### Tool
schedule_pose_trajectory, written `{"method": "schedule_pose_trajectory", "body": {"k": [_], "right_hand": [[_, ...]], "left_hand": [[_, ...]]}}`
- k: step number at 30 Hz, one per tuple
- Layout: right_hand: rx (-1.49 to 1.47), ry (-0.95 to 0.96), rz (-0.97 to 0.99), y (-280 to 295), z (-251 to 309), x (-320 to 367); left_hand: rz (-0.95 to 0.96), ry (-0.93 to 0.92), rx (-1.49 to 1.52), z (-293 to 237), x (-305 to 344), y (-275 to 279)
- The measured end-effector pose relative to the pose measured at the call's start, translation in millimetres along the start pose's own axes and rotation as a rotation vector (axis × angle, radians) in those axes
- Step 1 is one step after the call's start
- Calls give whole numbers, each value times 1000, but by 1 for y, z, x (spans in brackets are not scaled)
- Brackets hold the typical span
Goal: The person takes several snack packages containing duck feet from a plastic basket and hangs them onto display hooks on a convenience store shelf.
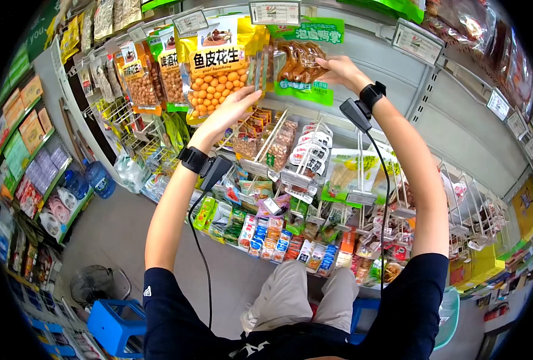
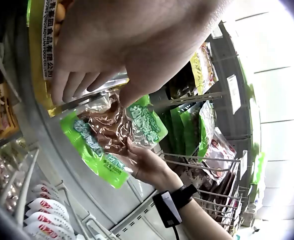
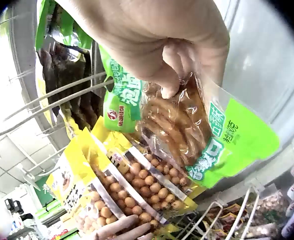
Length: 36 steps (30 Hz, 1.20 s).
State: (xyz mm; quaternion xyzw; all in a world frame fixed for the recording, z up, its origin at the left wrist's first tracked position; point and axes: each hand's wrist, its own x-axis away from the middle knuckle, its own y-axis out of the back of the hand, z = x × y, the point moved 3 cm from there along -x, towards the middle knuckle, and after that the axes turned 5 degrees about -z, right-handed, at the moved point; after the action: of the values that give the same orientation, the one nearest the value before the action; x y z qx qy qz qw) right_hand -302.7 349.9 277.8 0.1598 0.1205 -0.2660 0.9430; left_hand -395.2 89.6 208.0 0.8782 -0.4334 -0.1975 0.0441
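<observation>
A green-ended clear bag of braised duck feet [image 1: 302, 60] is pinched at its right side by my right hand [image 1: 341, 71], thumb on the front and fingers behind. In the right wrist view, the tips of a metal hook [image 3: 52, 102] reach the bag's hang hole. My left hand [image 1: 233, 111] lies against the right edge of the yellow bags of coated peanuts [image 1: 218, 81], its fingers stretched along them. These bags hang in a row just left of the duck feet. The left hand's fingertips [image 3: 122, 227] show low in front of the peanuts in the right wrist view.
Brown and green peanut bags [image 1: 140, 78] hang farther left. Below, wire prongs and baskets hold white-labelled packs [image 1: 311, 150] and small snacks. Price tags [image 1: 275, 12] line the rail above. A blue stool [image 1: 116, 327] and a fan [image 1: 92, 283] stand on the floor behind left.
</observation>
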Motion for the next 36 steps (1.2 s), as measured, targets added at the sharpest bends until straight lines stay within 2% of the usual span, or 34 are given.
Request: {"method": "schedule_pose_trajectory", "body": {"k": [3, 6, 9, 12, 14, 16, 20, 23, 27, 29, 32, 33, 34, 36], "right_hand": [[51, -50, -71, 1, -6, -9], [-28, -58, -110, 3, -16, -17], [135, 17, -257, 10, -25, -41], [50, -46, -311, 7, -23, -33], [21, -32, -301, 5, -14, -22], [148, -132, -193, -1, -4, -7], [22, -128, -166, 0, -8, 14], [31, -187, -22, 2, -12, 6], [98, -215, -57, 1, -3, 29], [101, -163, -2, -1, -3, 33], [16, -131, -35, 0, -8, 31], [407, 305, -2, 13, -46, -23], [400, 322, -10, 6, -26, -9], [76, -120, -276, -4, -16, 13]], "left_hand": [[-1, -24, -29, -1, 3, -2], [45, -21, -24, 1, 10, -5], [45, -37, -50, 4, 14, -8], [90, -51, -37, 4, 29, -15], [113, -48, -49, -4, 43, -19], [109, -71, -49, -6, 52, -20], [106, -106, 0, -9, 71, -34], [98, -118, -18, -19, 87, -47], [98, -113, 14, -26, 104, -61], [125, -154, 10, -24, 105, -64], [145, -149, 28, -25, 106, -73], [131, -152, 31, -25, 103, -74], [130, -165, 15, -30, 100, -74], [94, -201, 26, -31, 94, -72]]}}
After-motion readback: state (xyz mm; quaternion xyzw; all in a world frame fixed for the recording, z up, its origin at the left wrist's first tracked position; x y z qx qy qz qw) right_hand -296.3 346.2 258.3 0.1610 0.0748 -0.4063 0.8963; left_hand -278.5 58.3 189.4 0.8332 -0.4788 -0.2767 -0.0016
